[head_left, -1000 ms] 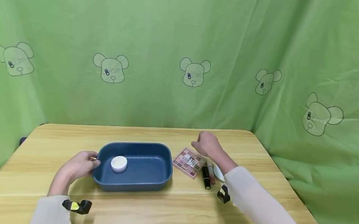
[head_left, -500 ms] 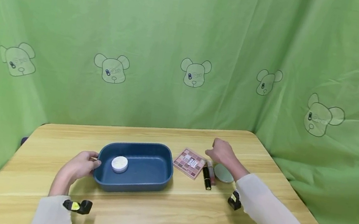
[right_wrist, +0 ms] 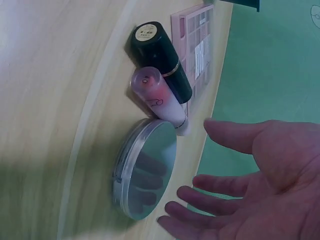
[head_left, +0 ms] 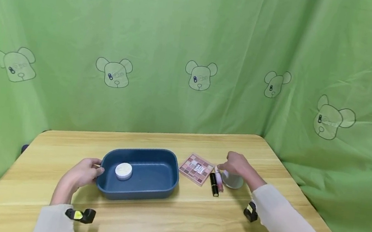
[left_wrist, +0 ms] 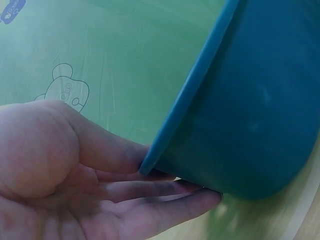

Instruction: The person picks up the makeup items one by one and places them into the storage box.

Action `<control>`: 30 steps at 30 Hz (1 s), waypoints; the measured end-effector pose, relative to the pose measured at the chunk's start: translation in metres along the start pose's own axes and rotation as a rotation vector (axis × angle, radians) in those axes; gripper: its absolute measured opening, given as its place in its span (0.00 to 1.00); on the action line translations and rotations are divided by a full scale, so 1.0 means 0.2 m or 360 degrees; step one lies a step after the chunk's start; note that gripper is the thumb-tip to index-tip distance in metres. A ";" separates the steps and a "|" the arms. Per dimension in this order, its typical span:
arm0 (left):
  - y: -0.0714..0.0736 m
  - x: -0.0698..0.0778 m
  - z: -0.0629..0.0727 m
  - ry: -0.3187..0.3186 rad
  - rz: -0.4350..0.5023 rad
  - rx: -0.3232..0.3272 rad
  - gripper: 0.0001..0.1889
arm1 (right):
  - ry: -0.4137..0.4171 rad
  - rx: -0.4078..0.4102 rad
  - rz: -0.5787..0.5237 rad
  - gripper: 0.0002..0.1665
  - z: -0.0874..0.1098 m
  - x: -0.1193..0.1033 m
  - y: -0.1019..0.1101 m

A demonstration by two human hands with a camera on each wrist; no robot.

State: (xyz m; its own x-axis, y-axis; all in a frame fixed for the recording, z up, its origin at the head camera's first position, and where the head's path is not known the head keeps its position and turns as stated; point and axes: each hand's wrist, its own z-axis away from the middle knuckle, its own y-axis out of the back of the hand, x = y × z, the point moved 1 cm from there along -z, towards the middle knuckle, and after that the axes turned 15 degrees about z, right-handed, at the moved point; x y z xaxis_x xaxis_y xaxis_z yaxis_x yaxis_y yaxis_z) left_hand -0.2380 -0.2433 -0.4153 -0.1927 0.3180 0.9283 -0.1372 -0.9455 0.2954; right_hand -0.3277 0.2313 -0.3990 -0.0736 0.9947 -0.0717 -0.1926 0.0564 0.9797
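At the left end of a dark blue plastic tub (head_left: 135,195), my left hand (head_left: 83,173) holds the rim, thumb at the edge and fingers against the outer wall (left_wrist: 240,125). A round white jar (head_left: 123,171) sits inside the tub, toward its left side. My right hand (head_left: 237,166) hovers just beyond a round compact with a mirrored lid (right_wrist: 150,170), fingers spread and holding nothing. Beside the compact lie a pink lip gloss tube (right_wrist: 162,100) and a black lipstick tube (right_wrist: 161,60) with a gold band.
A pink eyeshadow palette (head_left: 196,169) lies between the tub and the lipstick. Everything stands on a wooden table (head_left: 170,228). Green curtains (head_left: 152,99) with bear prints hang behind the table and along its right side.
My right hand has moved right and toward me, from above the palette to the compact, and its fingers now hang lower. The left hand and tub stay in place.
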 end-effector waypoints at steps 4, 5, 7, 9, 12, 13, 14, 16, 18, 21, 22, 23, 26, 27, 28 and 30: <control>0.00 0.00 0.00 -0.0021 0.0017 -0.0017 0.24 | -0.0025 -0.0092 -0.0010 0.43 0.01 0.02 -0.01; 0.00 0.00 0.00 -0.0023 0.0012 -0.0016 0.24 | -0.0029 -0.0113 -0.0016 0.44 0.01 0.02 -0.01; 0.00 0.00 0.00 -0.0026 0.0002 -0.0013 0.23 | -0.0024 -0.0140 -0.0010 0.45 0.02 0.03 -0.01; 0.01 0.00 0.01 -0.0030 -0.0007 -0.0010 0.24 | -0.0005 -0.0164 0.0008 0.45 0.02 0.04 0.00; 0.00 0.00 0.01 -0.0031 0.0010 -0.0018 0.24 | 0.0046 -0.0193 0.0055 0.45 0.02 0.05 0.01; 0.00 0.00 0.00 -0.0027 0.0018 -0.0022 0.24 | 0.0062 -0.0204 0.0064 0.45 0.03 0.06 0.01; 0.00 0.00 0.00 -0.0024 0.0026 -0.0024 0.24 | 0.0074 -0.0219 0.0062 0.45 0.03 0.06 0.01; 0.00 0.00 0.00 -0.0019 0.0037 -0.0027 0.24 | 0.0077 -0.0252 0.0037 0.47 0.04 0.07 0.01; 0.01 0.01 0.00 -0.0016 0.0039 -0.0026 0.24 | 0.0063 -0.0287 0.0004 0.48 0.04 0.06 0.01; 0.01 0.01 0.00 -0.0023 0.0032 -0.0026 0.24 | 0.0015 -0.0347 -0.0011 0.51 0.05 0.06 0.00; 0.01 0.01 0.00 -0.0024 0.0032 -0.0026 0.24 | 0.0006 -0.0360 -0.0005 0.52 0.05 0.05 -0.01; 0.00 0.00 0.00 -0.0024 0.0032 -0.0024 0.24 | -0.0003 -0.0366 0.0005 0.53 0.05 0.05 -0.02; 0.00 0.00 0.00 -0.0022 0.0028 -0.0022 0.24 | 0.0018 -0.0334 0.0065 0.52 0.05 0.05 -0.03; 0.00 0.00 0.00 -0.0020 0.0028 -0.0022 0.24 | 0.0032 -0.0314 0.0088 0.50 0.05 0.05 -0.03; 0.00 0.00 0.00 -0.0019 0.0025 -0.0020 0.24 | 0.0049 -0.0293 0.0107 0.48 0.05 0.04 -0.03; 0.00 0.00 0.00 -0.0021 0.0020 -0.0018 0.24 | 0.0076 -0.0253 0.0147 0.44 0.05 0.04 -0.03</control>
State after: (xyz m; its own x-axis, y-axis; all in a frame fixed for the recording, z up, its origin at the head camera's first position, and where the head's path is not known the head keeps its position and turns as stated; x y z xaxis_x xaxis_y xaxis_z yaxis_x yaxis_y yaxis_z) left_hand -0.2382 -0.2437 -0.4147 -0.1816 0.3053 0.9348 -0.1462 -0.9484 0.2813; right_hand -0.3168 0.2403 -0.4041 -0.1441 0.9896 0.0049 -0.3345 -0.0533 0.9409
